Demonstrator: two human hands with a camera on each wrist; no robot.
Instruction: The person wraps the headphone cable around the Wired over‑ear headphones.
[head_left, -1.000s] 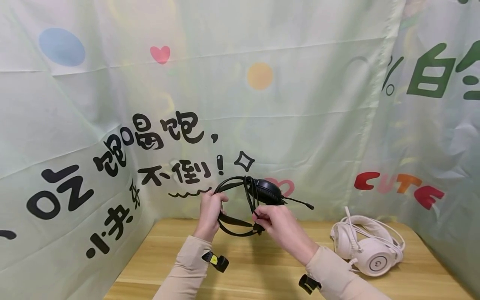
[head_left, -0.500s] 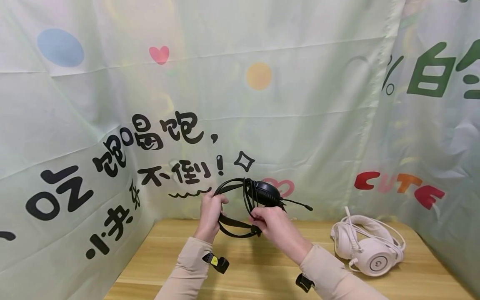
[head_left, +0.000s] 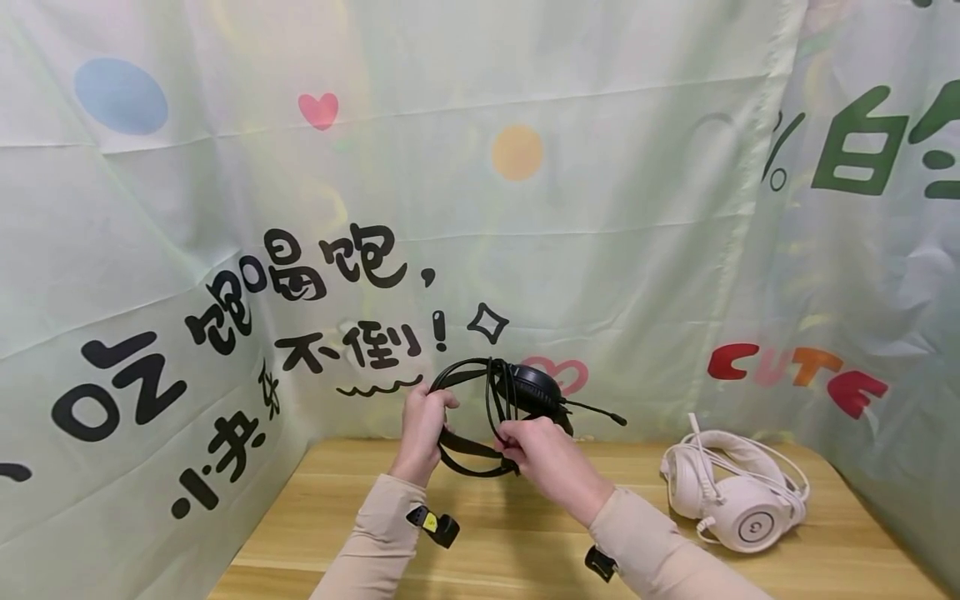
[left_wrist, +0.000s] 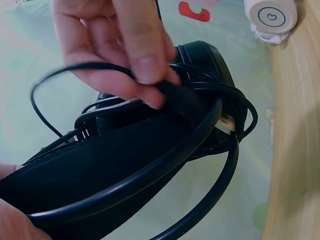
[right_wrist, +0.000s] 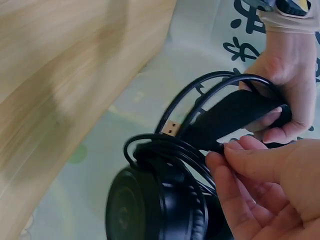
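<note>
The left hand grips the band of a black headset, held up above the wooden surface. The right hand pinches its black cable, which is looped around the earcup. To the right, a white headset lies on the surface near the printed backdrop.

Both hands raised above table, near back curtain. Black headset with looped cable fills gap between left hand and right hand; no clear way through there. Mic boom juts right. Bare wood under the forearms, open passage. White headset sits on table at right, well apart. Curtains close off left, back and right sides.
</note>
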